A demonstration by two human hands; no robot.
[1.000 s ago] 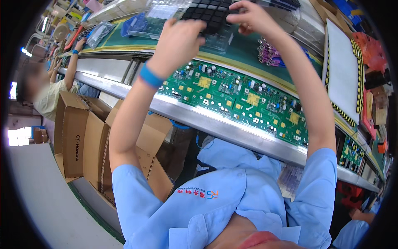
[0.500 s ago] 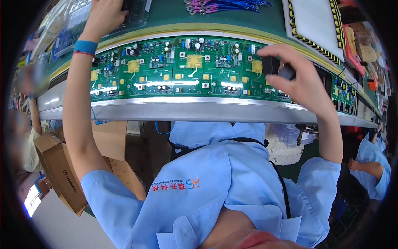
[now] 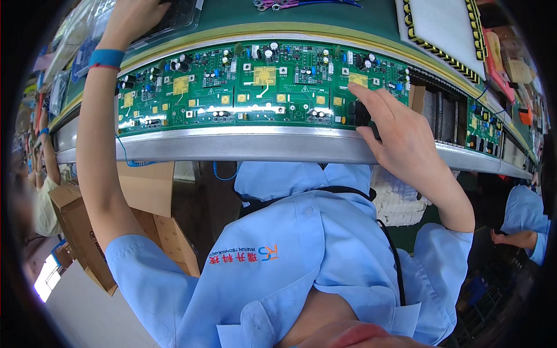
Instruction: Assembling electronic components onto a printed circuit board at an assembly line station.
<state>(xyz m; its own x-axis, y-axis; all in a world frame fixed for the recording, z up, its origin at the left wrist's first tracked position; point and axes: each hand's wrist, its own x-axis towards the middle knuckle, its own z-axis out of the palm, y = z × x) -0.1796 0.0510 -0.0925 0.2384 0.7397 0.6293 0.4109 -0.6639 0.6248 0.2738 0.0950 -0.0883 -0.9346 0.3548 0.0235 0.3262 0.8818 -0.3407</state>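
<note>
My right hand point(image 3: 400, 130) is over the right end of a row of green circuit boards point(image 3: 261, 107). Thumb and fingers close around a small black block-shaped component point(image 3: 361, 113) at the board's near edge; whether it touches the board I cannot tell. My left hand point(image 3: 133, 23) reaches to the far left, over a clear plastic tray point(image 3: 184, 17) with dark parts in it. The upper picture edge cuts off some of its fingers, so its grip is hidden. The boards carry yellow square patches, capacitors and small blue parts.
A metal rail point(image 3: 243, 152) runs along the near side of the boards. Beyond lie blue wires with ring terminals point(image 3: 278, 6) and a white pad edged with yellow-black parts point(image 3: 441, 35). Another board point(image 3: 484, 130) sits farther right. A cardboard box point(image 3: 87, 232) stands lower left.
My right hand has come down toward the board's near edge with a black component; two black blocks showed in it before, one now. My left hand has shifted slightly left and up in view.
</note>
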